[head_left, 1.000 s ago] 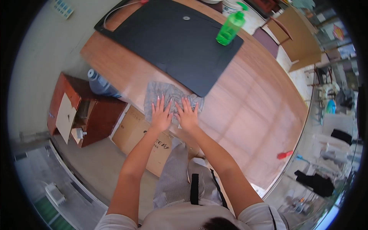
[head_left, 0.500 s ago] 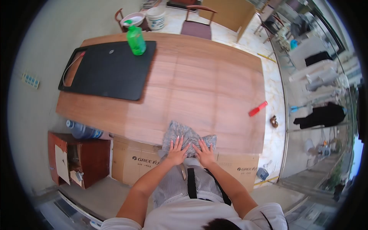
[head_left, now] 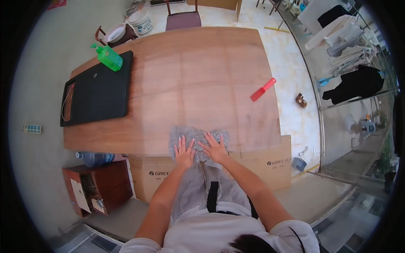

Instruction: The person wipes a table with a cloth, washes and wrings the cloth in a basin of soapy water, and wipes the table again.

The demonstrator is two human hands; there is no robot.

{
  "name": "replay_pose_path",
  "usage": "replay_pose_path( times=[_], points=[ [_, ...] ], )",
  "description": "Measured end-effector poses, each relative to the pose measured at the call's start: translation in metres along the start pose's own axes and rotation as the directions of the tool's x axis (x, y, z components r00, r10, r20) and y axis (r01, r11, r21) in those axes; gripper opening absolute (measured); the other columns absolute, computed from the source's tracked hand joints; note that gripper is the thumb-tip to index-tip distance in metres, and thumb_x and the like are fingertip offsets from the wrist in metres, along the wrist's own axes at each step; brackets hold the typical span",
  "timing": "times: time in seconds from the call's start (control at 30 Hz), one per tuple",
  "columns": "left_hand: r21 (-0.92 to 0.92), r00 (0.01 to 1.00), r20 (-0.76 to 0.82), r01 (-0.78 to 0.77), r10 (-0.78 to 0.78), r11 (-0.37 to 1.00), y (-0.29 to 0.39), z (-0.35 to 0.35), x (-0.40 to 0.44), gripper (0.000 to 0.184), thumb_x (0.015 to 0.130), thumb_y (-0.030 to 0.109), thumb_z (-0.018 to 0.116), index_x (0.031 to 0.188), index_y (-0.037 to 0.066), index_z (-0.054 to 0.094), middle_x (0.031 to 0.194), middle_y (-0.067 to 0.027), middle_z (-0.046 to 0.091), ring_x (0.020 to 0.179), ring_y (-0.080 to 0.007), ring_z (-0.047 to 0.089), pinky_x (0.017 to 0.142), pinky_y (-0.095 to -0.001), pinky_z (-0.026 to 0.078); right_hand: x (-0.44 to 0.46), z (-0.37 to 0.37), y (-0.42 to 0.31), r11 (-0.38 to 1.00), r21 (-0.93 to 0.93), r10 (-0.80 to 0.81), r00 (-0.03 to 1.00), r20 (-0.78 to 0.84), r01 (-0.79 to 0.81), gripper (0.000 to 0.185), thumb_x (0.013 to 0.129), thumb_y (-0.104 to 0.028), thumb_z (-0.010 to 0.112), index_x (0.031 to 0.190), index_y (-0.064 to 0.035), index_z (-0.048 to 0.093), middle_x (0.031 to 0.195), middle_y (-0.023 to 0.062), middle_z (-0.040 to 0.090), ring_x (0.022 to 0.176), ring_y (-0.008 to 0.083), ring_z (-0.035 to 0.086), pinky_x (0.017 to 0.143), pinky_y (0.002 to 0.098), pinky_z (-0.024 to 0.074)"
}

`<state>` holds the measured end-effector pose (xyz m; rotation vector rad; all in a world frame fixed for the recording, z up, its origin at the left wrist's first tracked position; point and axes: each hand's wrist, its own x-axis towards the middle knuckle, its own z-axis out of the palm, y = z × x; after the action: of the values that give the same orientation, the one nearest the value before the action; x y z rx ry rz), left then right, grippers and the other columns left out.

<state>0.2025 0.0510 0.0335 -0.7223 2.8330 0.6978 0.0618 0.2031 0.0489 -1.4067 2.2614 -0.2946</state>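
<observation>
A grey crumpled cloth lies on the wooden tabletop at its near edge. My left hand rests palm down on the left part of the cloth, fingers stretched out. On the right part, my right hand presses down flat with fingers spread, slightly farther forward than the left. Farther right on the table is a red-handled tool with a flat red end, which looks like a scraper or brush. Neither hand touches it.
A black board lies at the table's left, with a green pump bottle on it. Below the near edge stand a brown cabinet, a water jug and cardboard. A chair stands beyond the far edge.
My head view has turned, so the table and its objects sit differently in frame. The cloth lies flatter and wider, and my hands are slightly farther apart on it.
</observation>
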Motion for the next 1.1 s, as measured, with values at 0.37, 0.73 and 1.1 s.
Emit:
replay_pose_path(
  times=[0.37, 0.73, 1.1],
  points=[
    [0.124, 0.989, -0.088, -0.109, 0.120, 0.986, -0.064, -0.065, 0.215, 0.064, 0.092, 0.037, 0.054, 0.149, 0.035, 0.027, 0.159, -0.0147, 0.006, 0.146, -0.0361, 0.006, 0.112, -0.0607, 0.007, 0.201, -0.070, 0.045, 0.992, -0.089, 0.091, 0.995, -0.042, -0.094, 0.056, 0.097, -0.039, 0.045, 0.149, -0.0379, 0.023, 0.160, 0.0073, 0.007, 0.147, 0.0237, 0.004, 0.107, 0.0714, 0.0068],
    [0.184, 0.968, -0.163, -0.160, 0.191, 0.970, -0.093, -0.112, 0.395, 0.059, 0.094, 0.041, 0.051, 0.148, 0.038, 0.028, 0.159, -0.0116, 0.009, 0.146, -0.0329, 0.008, 0.113, -0.0587, 0.006, 0.354, -0.118, 0.089, 0.973, -0.097, 0.188, 0.965, -0.184, -0.208, 0.053, 0.098, -0.040, 0.041, 0.149, -0.0380, 0.024, 0.159, 0.0069, 0.009, 0.147, 0.0238, 0.006, 0.106, 0.0721, 0.0044],
    [0.202, 0.974, -0.028, -0.215, 0.225, 0.955, -0.073, -0.095, 0.273, 0.062, 0.092, 0.037, 0.053, 0.149, 0.032, 0.029, 0.159, -0.0134, 0.007, 0.146, -0.0345, 0.008, 0.114, -0.0582, 0.006, 0.240, -0.077, 0.042, 0.983, -0.003, 0.181, 0.970, -0.161, -0.184, 0.055, 0.094, -0.035, 0.047, 0.147, -0.0294, 0.032, 0.158, 0.0107, 0.016, 0.147, 0.0255, 0.008, 0.109, 0.0694, 0.0039]
  ],
)
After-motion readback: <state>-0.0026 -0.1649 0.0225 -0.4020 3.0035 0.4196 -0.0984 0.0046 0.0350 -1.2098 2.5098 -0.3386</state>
